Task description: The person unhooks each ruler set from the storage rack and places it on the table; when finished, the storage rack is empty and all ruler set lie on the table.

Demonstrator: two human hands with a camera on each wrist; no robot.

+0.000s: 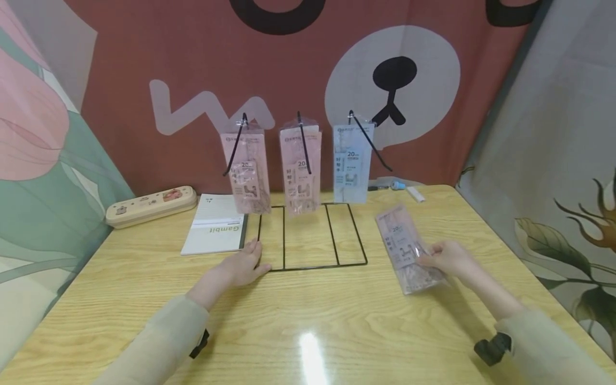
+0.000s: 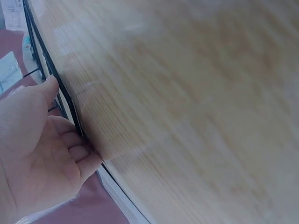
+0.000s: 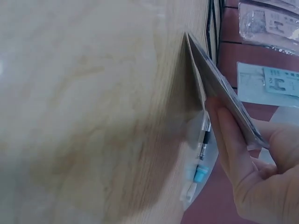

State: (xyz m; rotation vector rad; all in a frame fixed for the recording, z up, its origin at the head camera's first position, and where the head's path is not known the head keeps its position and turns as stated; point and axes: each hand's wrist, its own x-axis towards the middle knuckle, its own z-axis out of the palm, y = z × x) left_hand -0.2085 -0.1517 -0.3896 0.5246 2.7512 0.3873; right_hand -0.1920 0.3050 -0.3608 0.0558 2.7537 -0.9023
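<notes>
- Beside the wire display rack (image 1: 284, 240), right hand (image 1: 446, 259) pinches pink packet (image 1: 401, 243) by one edge; it might swivel.
- Left hand (image 1: 244, 266) rests unclenched on the rack; uneven loading could tip it.

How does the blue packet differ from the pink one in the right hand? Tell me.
The blue packet hangs from a black hook; the pink packet is gripped by the right hand. The blue packet looks nearly straight from the head camera, while the pink packet slants. Both bear a printed "20".
</notes>
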